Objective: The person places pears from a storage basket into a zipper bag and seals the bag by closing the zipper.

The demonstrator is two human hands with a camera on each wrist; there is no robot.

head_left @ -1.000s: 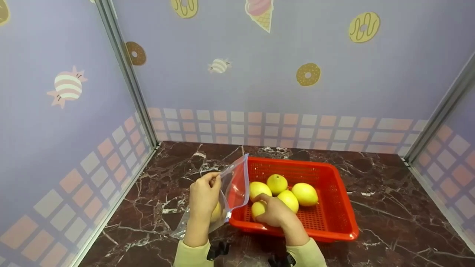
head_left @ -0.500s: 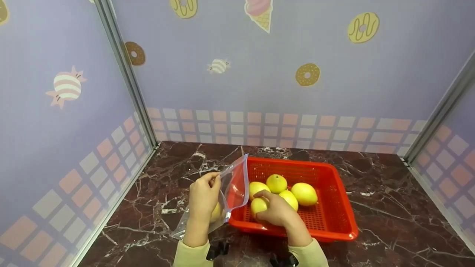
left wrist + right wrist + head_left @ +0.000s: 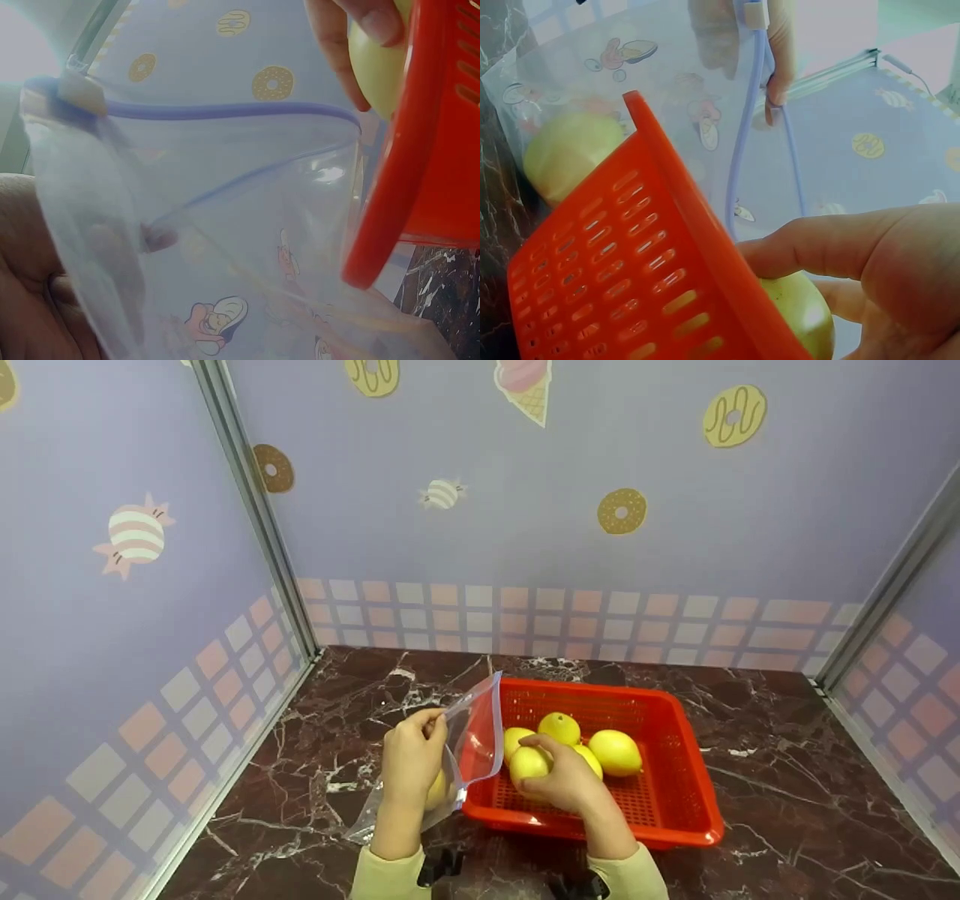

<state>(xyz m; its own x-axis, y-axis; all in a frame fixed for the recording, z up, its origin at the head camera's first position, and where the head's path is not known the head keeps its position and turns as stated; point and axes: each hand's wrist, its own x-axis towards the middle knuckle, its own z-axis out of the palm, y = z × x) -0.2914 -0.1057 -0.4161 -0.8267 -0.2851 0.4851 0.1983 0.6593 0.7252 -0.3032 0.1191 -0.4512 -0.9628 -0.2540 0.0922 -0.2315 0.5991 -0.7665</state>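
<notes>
My right hand (image 3: pixel 566 780) grips a yellow lemon (image 3: pixel 529 765) by its sides, over the near left part of the red basket (image 3: pixel 705 780). Several other lemons (image 3: pixel 616 753) lie in the basket around it. With my left hand (image 3: pixel 411 757) I pinch the rim of a clear zip bag (image 3: pixel 480 742), whose mouth gapes toward the basket. One lemon (image 3: pixel 570 154) sits low inside the bag, partly hidden by my left hand in the head view. In the left wrist view the bag's purple zip strip (image 3: pixel 225 111) shows, with printed cartoon figures below it.
The dark red marbled tabletop (image 3: pixel 787 780) carries the basket and bag. Patterned lilac wall panels (image 3: pixel 525 540) stand behind and at both sides, joined by metal corner posts (image 3: pixel 259 510). The bag's open edge overlaps the basket's left rim in the head view.
My right hand has raised its lemon a little from among the others and turned slightly. The left hand and bag have stayed in place.
</notes>
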